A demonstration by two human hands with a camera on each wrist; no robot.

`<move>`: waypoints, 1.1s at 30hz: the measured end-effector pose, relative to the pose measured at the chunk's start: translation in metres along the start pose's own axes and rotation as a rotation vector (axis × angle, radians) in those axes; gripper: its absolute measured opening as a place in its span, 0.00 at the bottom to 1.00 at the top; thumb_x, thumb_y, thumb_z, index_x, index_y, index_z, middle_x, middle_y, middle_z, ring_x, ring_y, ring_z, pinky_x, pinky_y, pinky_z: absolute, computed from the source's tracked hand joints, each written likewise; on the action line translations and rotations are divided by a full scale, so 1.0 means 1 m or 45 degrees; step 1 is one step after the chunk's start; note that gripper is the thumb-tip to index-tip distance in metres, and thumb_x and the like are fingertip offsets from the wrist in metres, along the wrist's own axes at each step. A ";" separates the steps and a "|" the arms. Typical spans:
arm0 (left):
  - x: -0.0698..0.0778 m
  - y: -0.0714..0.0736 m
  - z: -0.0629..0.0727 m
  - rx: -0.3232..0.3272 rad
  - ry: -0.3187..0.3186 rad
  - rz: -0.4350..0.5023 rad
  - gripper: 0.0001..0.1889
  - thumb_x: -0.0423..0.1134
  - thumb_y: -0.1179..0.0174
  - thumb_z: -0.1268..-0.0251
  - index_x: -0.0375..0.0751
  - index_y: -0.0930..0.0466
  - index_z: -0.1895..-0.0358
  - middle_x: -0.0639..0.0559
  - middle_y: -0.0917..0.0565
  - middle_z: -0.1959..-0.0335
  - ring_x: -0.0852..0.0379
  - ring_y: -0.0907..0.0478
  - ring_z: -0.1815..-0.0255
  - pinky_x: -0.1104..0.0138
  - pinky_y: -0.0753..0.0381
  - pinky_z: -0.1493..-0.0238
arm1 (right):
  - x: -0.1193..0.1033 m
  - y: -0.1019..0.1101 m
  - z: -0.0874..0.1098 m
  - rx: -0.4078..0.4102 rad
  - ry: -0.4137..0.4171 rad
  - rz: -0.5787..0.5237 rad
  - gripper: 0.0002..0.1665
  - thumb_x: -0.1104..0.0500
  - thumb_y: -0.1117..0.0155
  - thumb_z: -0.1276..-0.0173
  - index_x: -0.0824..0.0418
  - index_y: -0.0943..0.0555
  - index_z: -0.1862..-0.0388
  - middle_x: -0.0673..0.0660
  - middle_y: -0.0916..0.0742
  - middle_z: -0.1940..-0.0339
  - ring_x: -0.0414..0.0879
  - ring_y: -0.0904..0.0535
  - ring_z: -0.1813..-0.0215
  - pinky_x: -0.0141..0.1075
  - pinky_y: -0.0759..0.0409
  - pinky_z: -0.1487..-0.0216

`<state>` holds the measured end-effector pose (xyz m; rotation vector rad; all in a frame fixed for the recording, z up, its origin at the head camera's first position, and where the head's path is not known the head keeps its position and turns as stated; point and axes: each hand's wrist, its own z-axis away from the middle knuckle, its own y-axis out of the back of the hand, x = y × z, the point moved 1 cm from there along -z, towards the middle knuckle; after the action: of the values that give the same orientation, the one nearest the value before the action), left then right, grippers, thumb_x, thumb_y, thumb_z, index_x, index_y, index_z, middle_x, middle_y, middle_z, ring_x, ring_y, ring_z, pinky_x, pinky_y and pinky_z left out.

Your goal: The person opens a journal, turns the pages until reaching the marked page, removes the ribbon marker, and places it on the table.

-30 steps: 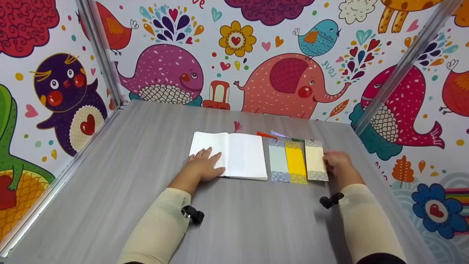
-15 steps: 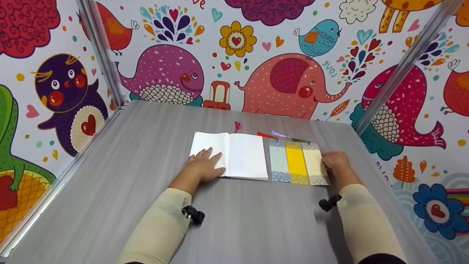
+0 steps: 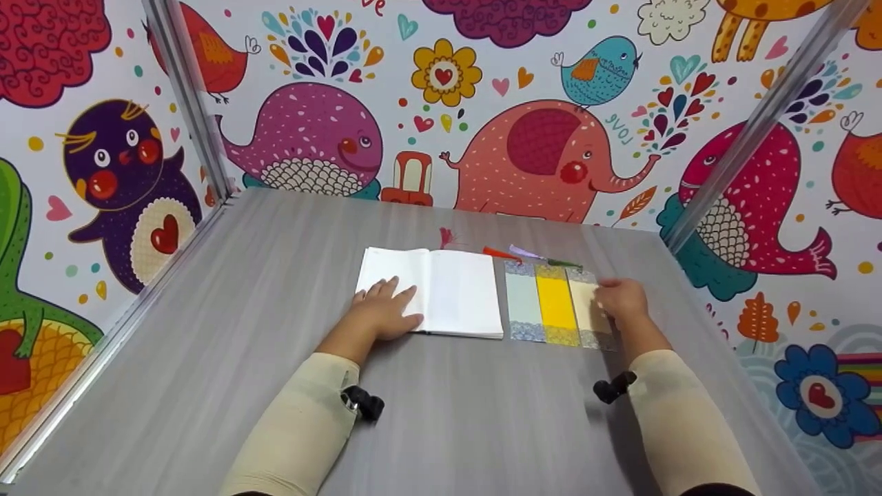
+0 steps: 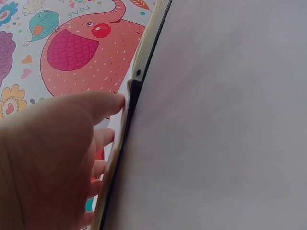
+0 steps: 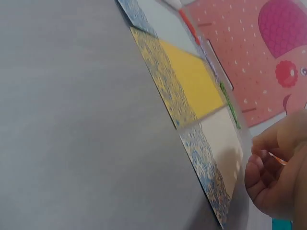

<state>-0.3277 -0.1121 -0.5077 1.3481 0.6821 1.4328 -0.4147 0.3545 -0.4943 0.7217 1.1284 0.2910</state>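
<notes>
An open book with blank white pages lies on the table. My left hand rests spread on its left page; in the left wrist view the thumb lies at the book's near edge. To the right, three tasselled bookmarks lie side by side: a pale blue one, a yellow one and a cream one. My right hand overlaps the cream bookmark's right side in the head view. In the right wrist view its fingers are curled, thumb and fingertips close together, with no bookmark between them.
Red-orange, purple and green tassels extend behind the bookmarks. A pink tassel lies behind the book. The grey table meets printed cartoon walls, with metal posts at the corners.
The cream bookmark came down flat beside the yellow one. My right hand has since let go of its edge and moved slightly left over it. My left hand has stayed put.
</notes>
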 end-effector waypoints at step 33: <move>0.001 0.002 0.001 0.004 0.009 0.005 0.41 0.68 0.52 0.22 0.58 0.45 0.12 0.44 0.53 0.08 0.38 0.58 0.08 0.36 0.59 0.12 | -0.078 -0.119 0.104 -0.372 0.546 0.008 0.31 0.44 0.31 0.22 0.51 0.21 0.24 0.56 0.15 0.29 0.54 0.21 0.26 0.53 0.24 0.21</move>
<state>-0.3269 -0.1120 -0.5047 1.3481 0.6870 1.4411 -0.3709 0.1845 -0.4921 0.4107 1.4501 0.6233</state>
